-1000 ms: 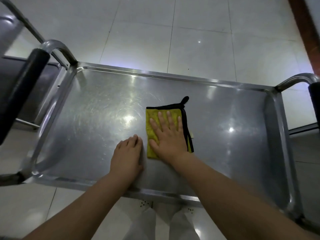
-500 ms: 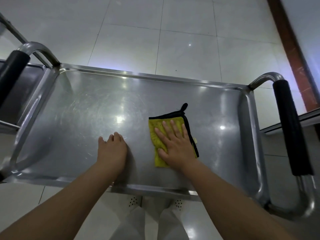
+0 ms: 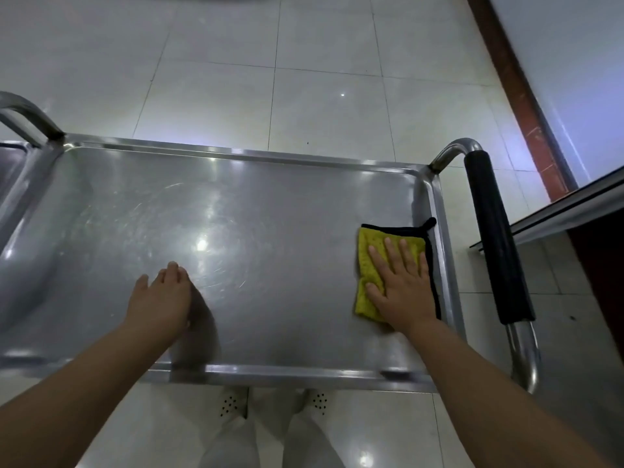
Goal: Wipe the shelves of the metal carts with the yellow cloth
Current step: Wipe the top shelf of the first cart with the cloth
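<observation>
Cloth: yellow cloth (image 3: 370, 265) at top shelf's (image 3: 270, 211) right edge.
Fingers: right hand (image 3: 403, 285) flat on cloth; left hand (image 3: 162, 295) relaxed, empty.
Left: likely other shelves.

Yellow cloth on the cart's top shelf

The cloth (image 3: 368, 265), yellow with black edging and a small black loop at its far right corner, lies folded flat at the right end of the scratched, shiny steel shelf (image 3: 270, 265), its black edge touching the raised right rim.
</observation>
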The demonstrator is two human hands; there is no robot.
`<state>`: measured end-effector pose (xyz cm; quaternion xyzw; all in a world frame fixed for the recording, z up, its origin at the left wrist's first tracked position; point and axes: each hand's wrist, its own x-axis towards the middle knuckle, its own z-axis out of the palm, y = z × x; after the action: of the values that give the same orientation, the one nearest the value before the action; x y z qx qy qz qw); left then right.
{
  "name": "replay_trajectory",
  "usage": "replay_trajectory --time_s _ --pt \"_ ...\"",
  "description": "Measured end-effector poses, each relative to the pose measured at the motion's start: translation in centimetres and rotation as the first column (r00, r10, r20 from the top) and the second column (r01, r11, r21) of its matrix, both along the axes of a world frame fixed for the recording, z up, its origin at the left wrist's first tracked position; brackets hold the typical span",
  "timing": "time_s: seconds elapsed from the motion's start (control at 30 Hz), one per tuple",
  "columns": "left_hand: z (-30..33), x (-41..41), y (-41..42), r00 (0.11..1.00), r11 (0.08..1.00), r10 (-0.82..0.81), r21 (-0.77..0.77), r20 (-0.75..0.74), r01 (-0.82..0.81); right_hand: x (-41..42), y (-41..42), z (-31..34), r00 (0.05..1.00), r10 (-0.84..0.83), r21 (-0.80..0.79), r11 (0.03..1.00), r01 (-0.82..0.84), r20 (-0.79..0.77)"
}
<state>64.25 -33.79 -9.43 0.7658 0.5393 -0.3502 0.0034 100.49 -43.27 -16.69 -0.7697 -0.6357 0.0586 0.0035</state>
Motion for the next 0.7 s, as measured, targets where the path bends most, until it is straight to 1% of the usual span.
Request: replay_trajectory --time_s 0.1,0.2,0.43,0.5,0.6,0.7 --pt "0.1 0.4 0.0 1.000 0.999 0.026 -0.040 -0.004 -0.026 2.4 -1.4 0.1 0.999 -0.046 -0.010 0.999 0.046 0.005" --pt "0.2 0.3 0.0 0.998 0.999 0.038 -0.032 0.046 -0.036 2.5 -2.6 0.1 0.994 -0.111 -0.015 0.994 0.111 0.011" --pt "0.5 -1.5 -0.6 0.990 0.999 0.015 -0.040 0.143 -0.009 -2.6 -3.6 0.1 0.954 -0.299 -0.034 0.954 0.299 0.006" --pt "0.3 -2.0 -0.6 0.985 0.999 -0.013 -0.030 0.170 0.018 -4.9 -3.3 -0.1 0.950 -0.311 -0.033 0.950 0.311 0.018" --pt "-0.1 -3.1 -0.6 0.977 0.999 -0.032 -0.023 0.210 0.038 -8.4 -2.5 -0.4 0.957 -0.287 -0.007 0.958 0.288 0.040" --pt "-0.7 -4.3 -0.5 0.964 0.999 -0.038 -0.027 0.262 0.047 -12.1 -1.4 -0.4 0.967 -0.250 -0.013 0.968 0.250 0.047"
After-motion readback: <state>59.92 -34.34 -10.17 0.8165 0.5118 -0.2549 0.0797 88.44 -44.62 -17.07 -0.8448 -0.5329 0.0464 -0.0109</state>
